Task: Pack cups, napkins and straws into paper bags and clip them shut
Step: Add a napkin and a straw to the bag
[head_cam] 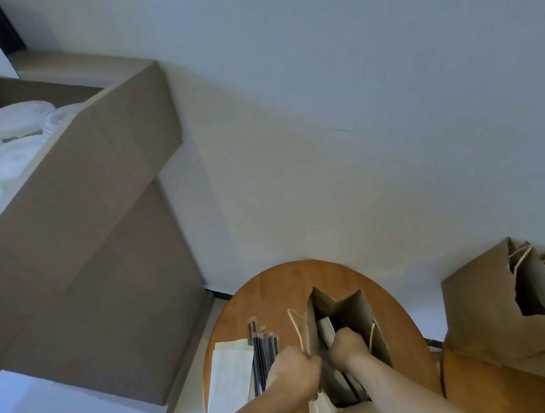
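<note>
Forearms reach in from the lower edge. The left hand [294, 374] pinches the near rim of the open paper bag [340, 303], which stands on the round surface [273, 293]. The right hand [347, 345] is curled inside its mouth, and what it grips cannot be told. A white item [326, 327] lies inside. Straws [265, 353] and napkins [229, 373] lie just beside the bag, so packing appears midway, with clipping not yet done.

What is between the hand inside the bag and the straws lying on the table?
The left wall of the paper bag and the left hand gripping its edge stand between the right hand and the straws.
</note>
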The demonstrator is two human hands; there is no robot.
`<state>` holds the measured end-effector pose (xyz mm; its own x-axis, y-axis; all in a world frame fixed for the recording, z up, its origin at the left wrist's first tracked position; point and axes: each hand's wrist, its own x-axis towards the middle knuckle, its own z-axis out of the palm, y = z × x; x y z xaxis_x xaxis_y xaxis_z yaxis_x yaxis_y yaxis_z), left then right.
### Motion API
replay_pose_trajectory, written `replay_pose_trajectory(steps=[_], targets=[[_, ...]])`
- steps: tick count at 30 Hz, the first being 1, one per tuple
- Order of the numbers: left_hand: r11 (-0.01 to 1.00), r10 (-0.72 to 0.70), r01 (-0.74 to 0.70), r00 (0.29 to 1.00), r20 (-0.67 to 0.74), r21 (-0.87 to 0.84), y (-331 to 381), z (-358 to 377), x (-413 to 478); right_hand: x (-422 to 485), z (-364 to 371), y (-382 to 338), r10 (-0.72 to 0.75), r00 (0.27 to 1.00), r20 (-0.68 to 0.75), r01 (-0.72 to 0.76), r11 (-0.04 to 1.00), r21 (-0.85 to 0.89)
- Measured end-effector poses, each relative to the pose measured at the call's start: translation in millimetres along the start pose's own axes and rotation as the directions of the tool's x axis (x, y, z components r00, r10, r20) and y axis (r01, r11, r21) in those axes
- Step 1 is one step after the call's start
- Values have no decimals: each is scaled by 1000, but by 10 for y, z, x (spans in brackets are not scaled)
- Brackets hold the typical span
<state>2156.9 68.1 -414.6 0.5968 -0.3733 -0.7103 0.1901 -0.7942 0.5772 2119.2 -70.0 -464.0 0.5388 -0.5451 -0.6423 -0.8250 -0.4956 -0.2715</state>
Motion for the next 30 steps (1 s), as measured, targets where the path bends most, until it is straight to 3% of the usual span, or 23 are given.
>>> replay_pose_trajectory(steps=[5, 9, 16, 20, 22, 25, 27, 29, 30], targets=[[1000, 10, -10, 1000, 6, 16, -7, 29, 22, 157, 195, 90, 15, 1000, -2, -15, 998, -53], [999, 13, -13, 1000, 1, 31, -62, 40, 80, 197, 234, 128, 76, 997, -17, -75, 997, 18], [995, 68, -70, 997, 22, 74, -72, 35, 128, -60, -21, -95, -126, 986, -113, 126, 992, -7], [992, 105, -108, 993, 45, 72, -58, 9, 165, -253, -354, -231, -212, 973, -90, 188, 957, -220], [990, 130, -132, 990, 55, 41, -35, 2, 157, -397, -560, -264, -323, 938, -125, 265, 901, -342], [985, 170, -172, 983, 72, 21, -8, 11, 168, -543, -851, -183, -510, 814, -278, 345, 809, -476], [979, 205, -205, 972, 113, -10, 14, 32, 155, -545, -991, -54, -474, 783, -403, 358, 873, -333], [977, 214, -211, 964, 158, -36, 56, 54, 115, -527, -1075, 102, -258, 892, -372, 316, 943, 103], [977, 213, -211, 959, 184, -33, 76, 71, 98, -514, -1075, 181, -159, 948, -274, 250, 908, 337]])
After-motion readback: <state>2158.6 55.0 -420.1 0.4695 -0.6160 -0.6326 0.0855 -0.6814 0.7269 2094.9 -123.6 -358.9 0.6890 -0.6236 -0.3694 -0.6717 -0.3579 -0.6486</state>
